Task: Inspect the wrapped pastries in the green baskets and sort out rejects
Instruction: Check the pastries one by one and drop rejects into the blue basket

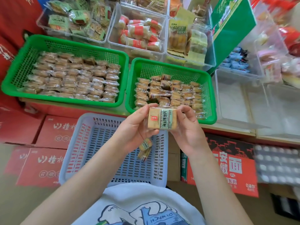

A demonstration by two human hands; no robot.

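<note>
One wrapped pastry (pixel 161 118) with a green-and-white label is held up between both hands. My left hand (pixel 138 127) pinches its left end and my right hand (pixel 188 127) pinches its right end. Behind them stand two green baskets: the left green basket (pixel 21 65) holds neat rows of wrapped pastries (pixel 73 78), and the right green basket (pixel 211 101) holds a looser heap of wrapped pastries (pixel 170 90). Below my hands a pale blue basket (pixel 103 151) holds two wrapped pastries (pixel 145 148).
Clear bins of other packaged snacks (pixel 139 33) line the back. An empty clear bin (pixel 240 103) stands right of the green baskets. Red cartons (pixel 48 132) lie at the left and a red carton (pixel 227 168) at the right, on the floor.
</note>
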